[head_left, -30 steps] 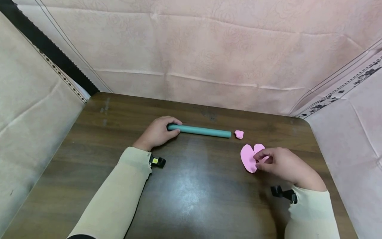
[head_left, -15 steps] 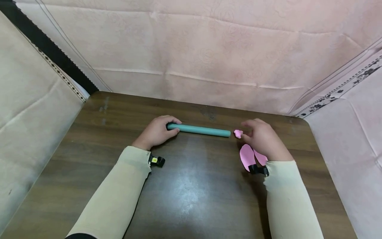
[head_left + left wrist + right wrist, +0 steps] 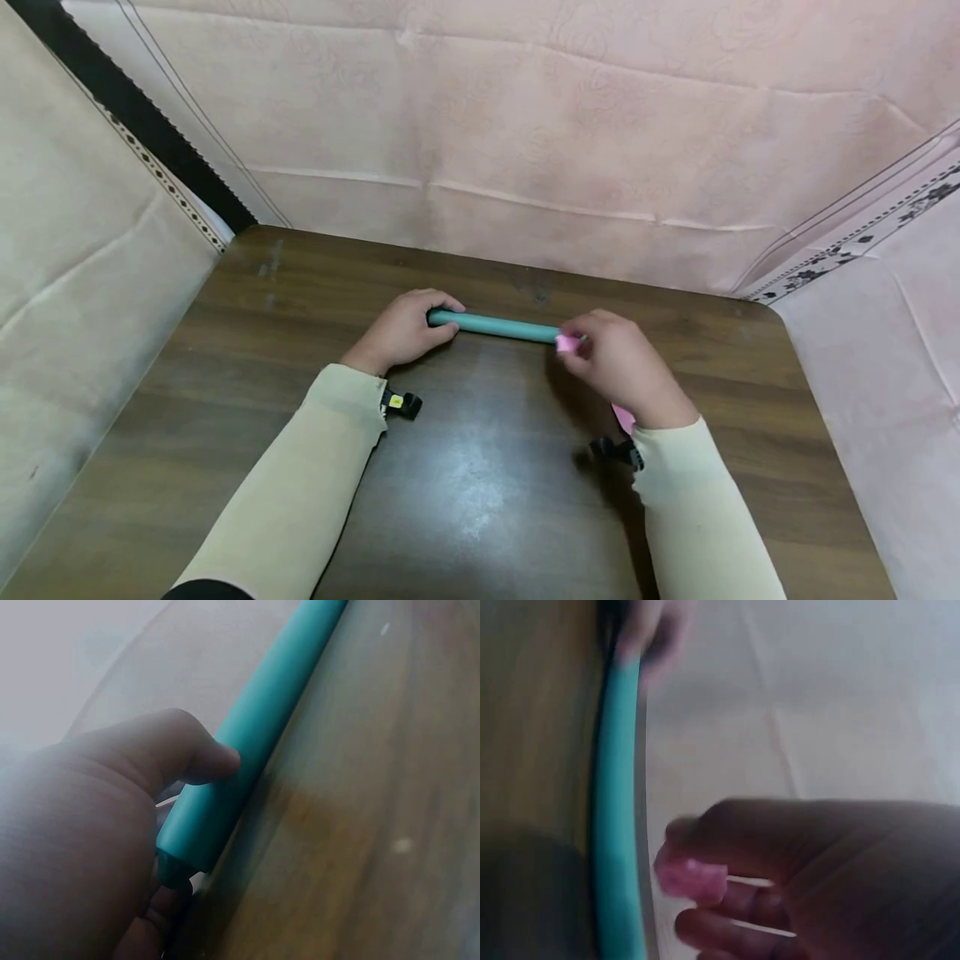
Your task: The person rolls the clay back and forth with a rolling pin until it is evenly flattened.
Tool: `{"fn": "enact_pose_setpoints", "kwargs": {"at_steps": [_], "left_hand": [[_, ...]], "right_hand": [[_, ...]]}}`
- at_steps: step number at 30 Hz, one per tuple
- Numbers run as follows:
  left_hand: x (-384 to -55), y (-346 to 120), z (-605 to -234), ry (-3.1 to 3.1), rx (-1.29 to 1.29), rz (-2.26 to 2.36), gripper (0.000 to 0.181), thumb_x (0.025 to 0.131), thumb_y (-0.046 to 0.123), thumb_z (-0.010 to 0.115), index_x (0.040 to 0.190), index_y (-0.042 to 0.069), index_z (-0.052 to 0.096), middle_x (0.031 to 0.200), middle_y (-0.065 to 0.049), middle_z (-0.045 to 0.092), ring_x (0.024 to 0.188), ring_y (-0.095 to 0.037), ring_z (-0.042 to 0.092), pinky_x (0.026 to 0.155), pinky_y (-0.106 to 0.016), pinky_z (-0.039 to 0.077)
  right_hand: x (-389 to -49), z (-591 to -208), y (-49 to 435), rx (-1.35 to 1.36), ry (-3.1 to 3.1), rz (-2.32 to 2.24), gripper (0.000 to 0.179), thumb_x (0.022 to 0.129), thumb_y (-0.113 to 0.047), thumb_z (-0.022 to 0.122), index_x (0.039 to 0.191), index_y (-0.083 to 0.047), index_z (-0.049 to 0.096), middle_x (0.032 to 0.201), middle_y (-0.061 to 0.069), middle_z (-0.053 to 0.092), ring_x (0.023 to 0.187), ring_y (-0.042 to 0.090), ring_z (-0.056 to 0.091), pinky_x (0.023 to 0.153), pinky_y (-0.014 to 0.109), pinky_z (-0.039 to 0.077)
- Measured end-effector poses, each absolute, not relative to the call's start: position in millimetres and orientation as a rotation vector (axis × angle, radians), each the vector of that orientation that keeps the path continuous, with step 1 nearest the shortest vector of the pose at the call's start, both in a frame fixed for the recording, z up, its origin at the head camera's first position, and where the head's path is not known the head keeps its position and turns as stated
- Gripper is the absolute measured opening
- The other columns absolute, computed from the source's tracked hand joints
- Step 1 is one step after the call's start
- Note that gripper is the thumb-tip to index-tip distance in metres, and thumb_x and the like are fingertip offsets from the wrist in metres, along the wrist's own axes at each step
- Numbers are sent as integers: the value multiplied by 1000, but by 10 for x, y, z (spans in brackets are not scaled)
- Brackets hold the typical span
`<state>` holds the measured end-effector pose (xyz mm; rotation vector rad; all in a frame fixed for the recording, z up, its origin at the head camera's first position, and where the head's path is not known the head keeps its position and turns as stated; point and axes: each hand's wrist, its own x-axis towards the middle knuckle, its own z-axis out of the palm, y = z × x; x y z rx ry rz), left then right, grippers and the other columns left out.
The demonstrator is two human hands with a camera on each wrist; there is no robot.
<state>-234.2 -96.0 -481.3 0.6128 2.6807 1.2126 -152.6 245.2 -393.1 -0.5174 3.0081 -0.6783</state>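
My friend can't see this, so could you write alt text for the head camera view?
A person's left hand grips one end of a teal rod on a brown table, while the right hand pinches a small pink lump near the rod's other end. Part of a pink shape shows beside the right wrist.

"What's the surface?"

"A brown wood-grain tabletop (image 3: 480, 433) with rounded far corners, pale marks (image 3: 271, 260) near the far left one."

"And what lies on it?"

"A teal tube (image 3: 498, 326), roughly along the far edge, about midway between left and right edges; I can't tell whether its whole length touches. And a pink piece (image 3: 623, 418), mostly hidden, closer to the right edge."
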Motion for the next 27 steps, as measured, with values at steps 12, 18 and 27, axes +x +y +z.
{"fn": "enact_pose_setpoints", "kwargs": {"at_steps": [12,18,27], "left_hand": [[-2331,-933,-4800,2707,672,1165,29,106,28,78,135,27,78,136,3,74,122,-23,65,109,-49,55],[-2299,-867,-4809,2730,827,1006,41,108,36,76,148,28,72,146,3,69,133,-25,60,114,-51,52],[-2221,-777,-4748,2727,896,849,38,114,38,69,149,24,72,137,0,66,126,-25,57,112,-48,50]], "right_hand": [[-1422,-4358,1821,-816,2934,-815,17,103,-16,83,119,-11,84,112,0,75,99,15,69,86,34,62],[-1452,-4442,1896,-840,2874,-844,28,105,-21,81,132,-13,82,127,-1,74,112,15,71,96,39,63],[-1638,-4565,2188,-604,3052,-635,46,110,-22,73,154,-14,68,150,13,67,144,42,58,123,69,42]]}}
